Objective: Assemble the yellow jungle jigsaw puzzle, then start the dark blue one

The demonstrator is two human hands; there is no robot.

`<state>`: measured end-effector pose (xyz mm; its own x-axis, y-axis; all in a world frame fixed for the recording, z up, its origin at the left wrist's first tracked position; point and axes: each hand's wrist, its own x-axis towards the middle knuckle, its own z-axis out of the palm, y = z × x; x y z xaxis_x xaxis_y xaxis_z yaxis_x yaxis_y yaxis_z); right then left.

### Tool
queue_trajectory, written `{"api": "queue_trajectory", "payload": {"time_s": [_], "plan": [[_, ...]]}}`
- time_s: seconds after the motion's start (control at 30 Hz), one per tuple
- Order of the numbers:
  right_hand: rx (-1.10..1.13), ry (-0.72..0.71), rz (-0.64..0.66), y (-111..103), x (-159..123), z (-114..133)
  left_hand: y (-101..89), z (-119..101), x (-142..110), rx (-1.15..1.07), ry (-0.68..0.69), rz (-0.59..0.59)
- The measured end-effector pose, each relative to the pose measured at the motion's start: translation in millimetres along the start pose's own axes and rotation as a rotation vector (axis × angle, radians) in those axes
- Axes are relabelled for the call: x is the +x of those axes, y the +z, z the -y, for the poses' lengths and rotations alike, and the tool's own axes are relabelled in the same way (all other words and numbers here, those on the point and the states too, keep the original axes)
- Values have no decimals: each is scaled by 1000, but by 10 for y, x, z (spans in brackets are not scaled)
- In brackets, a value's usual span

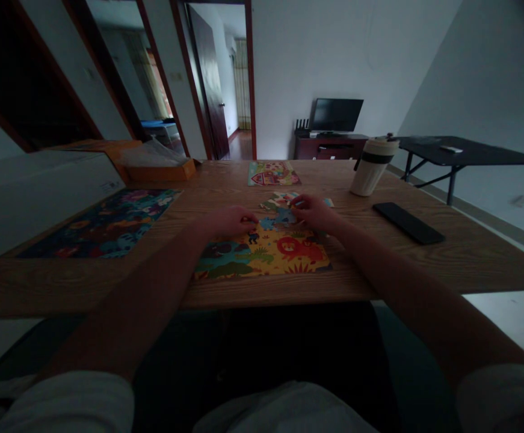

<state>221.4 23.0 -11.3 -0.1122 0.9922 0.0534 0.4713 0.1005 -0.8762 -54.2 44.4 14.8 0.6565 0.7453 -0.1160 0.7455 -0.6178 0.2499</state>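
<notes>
A partly assembled jigsaw puzzle (pixel 262 255) lies on the wooden table (pixel 424 258), with a red lion and a green animal on a yellow ground. Loose-looking blue and multicoloured pieces (pixel 282 215) sit at its far edge. My left hand (pixel 228 222) rests at that edge, its fingertips by a blue piece. My right hand (pixel 313 211) is on the far right of the pieces, fingers pressed to them. The dim light and my fingers hide whether either hand grips a piece.
A colourful picture card (pixel 273 173) lies beyond the puzzle, and a dark patterned puzzle or mat (pixel 101 224) lies to the left. A lidded tumbler (pixel 373 166) and a black phone (pixel 408 223) stand right. A white box (pixel 40 198) and an orange box (pixel 157 171) sit far left.
</notes>
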Motion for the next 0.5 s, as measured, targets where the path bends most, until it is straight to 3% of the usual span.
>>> {"api": "queue_trajectory", "payload": {"time_s": [0.23,0.5], "plan": [[-176,-91,0,44,-23,12,-3,-16,1,1,6,-11],[-153,-33,39,26,-25,6,0,-20,-6,14,-11,-17]]}}
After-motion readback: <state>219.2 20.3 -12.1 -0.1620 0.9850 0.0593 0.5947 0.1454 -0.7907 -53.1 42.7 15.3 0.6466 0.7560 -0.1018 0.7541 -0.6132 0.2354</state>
